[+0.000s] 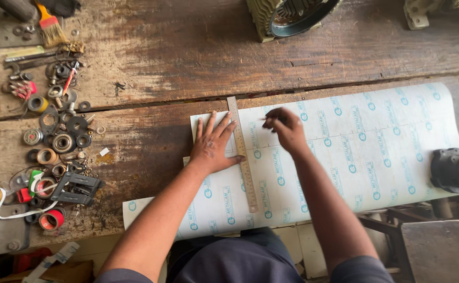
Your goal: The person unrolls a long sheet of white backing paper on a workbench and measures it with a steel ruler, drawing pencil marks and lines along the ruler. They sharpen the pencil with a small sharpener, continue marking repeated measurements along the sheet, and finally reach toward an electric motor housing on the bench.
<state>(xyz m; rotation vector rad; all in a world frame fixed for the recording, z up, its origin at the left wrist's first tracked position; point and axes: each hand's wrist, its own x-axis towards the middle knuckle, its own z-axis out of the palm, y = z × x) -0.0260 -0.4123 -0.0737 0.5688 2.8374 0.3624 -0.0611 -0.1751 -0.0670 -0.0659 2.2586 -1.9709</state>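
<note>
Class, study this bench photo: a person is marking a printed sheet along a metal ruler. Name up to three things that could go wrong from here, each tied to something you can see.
1. The left hand presses only the upper half of the ruler; its free lower end could pivot and skew the line.
2. The sheet curls up at its right end and overhangs the bench's near edge, so it may shift or roll.
3. The right hand holds a thin marking tool close to the left fingertips; a slip could catch them.

A large white sheet [376, 152] printed with rows of small blue round marks lies on the wooden workbench [187, 47], covering its right near part. No package, sign or screen is seen on the workbench.
</note>
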